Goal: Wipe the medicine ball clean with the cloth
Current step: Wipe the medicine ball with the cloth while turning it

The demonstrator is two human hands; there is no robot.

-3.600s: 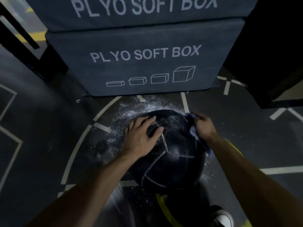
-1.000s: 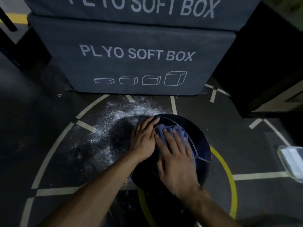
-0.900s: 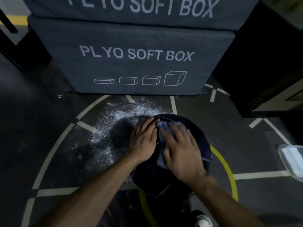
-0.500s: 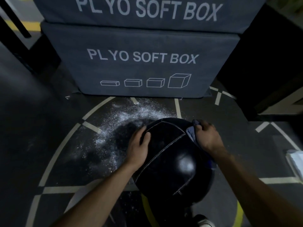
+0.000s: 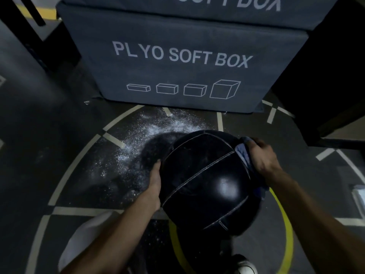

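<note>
The black medicine ball (image 5: 207,180), with pale stitched seams and a shine on its top, fills the middle of the view above the dark floor. My left hand (image 5: 155,184) presses flat against its left side, fingers mostly hidden behind the ball. My right hand (image 5: 260,155) is on the upper right side, closed on a blue cloth (image 5: 244,153) that is pressed between my palm and the ball; the cloth's lower end hangs down the right flank.
Two stacked grey plyo soft boxes (image 5: 181,62) stand just beyond the ball. White powder (image 5: 150,135) is scattered on the floor to the left. A pale container (image 5: 359,196) sits at the right edge. My shoe (image 5: 246,265) shows below.
My right hand slid the cloth from the top of the ball to its upper right side. My left hand dropped from the top to the left flank. The ball turned and looks closer.
</note>
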